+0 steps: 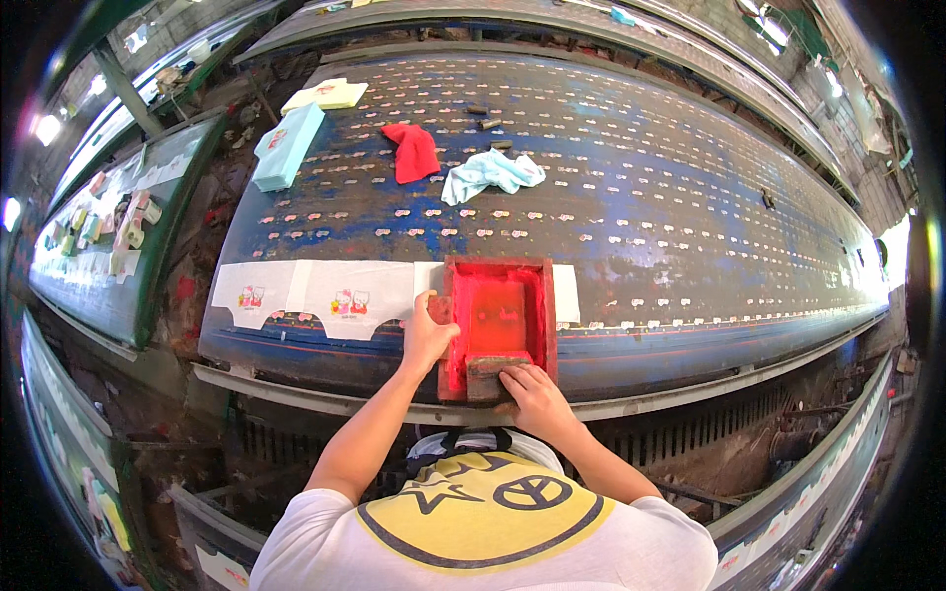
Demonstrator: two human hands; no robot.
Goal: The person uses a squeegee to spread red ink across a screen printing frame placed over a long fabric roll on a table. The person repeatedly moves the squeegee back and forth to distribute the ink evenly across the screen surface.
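Note:
A wooden screen-printing frame (550,307) stained red lies near the table's front edge, its mesh (498,317) coated in red ink. My left hand (430,340) is closed on the frame's left side, the thumb over the edge. Inside the frame's near end, my right hand (540,399) grips a dark wooden squeegee (484,378). White fabric (567,294) shows from beneath the frame on both sides. To the left lie two white fabric pieces (379,286) with small coloured cartoon prints; their lower edges are curved.
Farther back on the long dark printing table (670,286) lie a light blue fabric stack (287,148), a pale yellow stack (327,95), a red cloth (412,153) and a crumpled light blue rag (491,175). Another table (158,246) stands at left. Small printed marks run in rows.

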